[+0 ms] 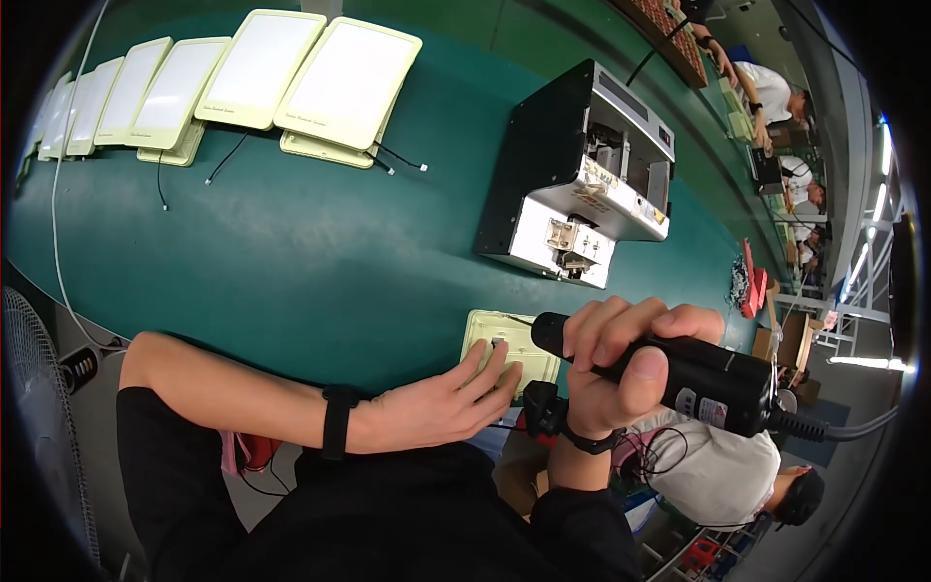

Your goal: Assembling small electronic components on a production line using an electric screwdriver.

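left hand (441, 403): lying flat, fingers spread, on cream panel (509, 347) | right hand (621, 364): fist gripping black electric screwdriver (679, 373) | green table (291, 262)

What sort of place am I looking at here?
Most likely an electronics assembly line in a factory: a long green workbench with a row of identical pale panels, a benchtop machine, a black electric screwdriver in the right hand, and other workers further along.

driver tip: hidden behind right hand (621, 364) | pale panel (509, 344): part-covered by left hand (441, 403)
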{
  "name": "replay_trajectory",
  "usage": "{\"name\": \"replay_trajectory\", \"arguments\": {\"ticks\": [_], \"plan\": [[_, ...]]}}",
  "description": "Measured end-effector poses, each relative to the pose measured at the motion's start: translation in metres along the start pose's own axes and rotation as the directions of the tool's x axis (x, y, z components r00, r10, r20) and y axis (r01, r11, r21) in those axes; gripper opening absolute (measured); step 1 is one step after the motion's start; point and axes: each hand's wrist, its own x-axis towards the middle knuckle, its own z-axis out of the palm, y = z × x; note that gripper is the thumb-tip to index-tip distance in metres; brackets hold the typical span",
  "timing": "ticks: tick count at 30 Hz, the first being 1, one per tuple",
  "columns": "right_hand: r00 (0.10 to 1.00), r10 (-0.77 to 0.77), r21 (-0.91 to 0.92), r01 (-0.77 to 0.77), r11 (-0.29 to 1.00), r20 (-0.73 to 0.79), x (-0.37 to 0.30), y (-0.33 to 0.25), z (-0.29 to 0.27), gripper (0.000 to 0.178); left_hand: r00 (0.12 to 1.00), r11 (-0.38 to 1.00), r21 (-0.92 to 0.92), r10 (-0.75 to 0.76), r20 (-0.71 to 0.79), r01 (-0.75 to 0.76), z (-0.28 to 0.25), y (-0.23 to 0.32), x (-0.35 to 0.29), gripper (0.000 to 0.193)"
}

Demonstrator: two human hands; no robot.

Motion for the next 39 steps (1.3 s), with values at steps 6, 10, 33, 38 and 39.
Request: {"name": "replay_trajectory", "arguments": {"ticks": [6,10,33,38,39], "plan": [[0.994,0.086,0.072,-0.081,0.994,-0.066,-0.006,-0.007,0.002,0.045,1.0,1.0,-0.012,-0.003,0.0,0.003,0.002,0.001,0.0,0.046],[0.997,0.056,0.044,-0.054,0.998,-0.044,-0.004,-0.004,0.002,0.042,1.0,1.0,-0.001,0.001,0.022,-0.001,0.002,-0.001,0.0,0.047],[1.0,0.002,0.054,-0.002,0.999,0.01,-0.004,0.011,-0.006,0.03,0.999,0.995,0.091,0.027,0.019,-0.029,-0.006,0.001,0.0,0.036],[0.993,-0.111,0.082,0.107,0.991,0.049,0.005,-0.005,-0.007,0.025,1.0,0.988,0.154,-0.009,-0.014,0.011,-0.007,0.003,-0.004,0.037],[0.98,-0.197,0.097,0.193,0.976,0.03,0.009,-0.013,-0.006,0.023,1.0,0.983,0.183,-0.015,-0.002,0.015,-0.008,0.002,-0.004,0.037]]}}
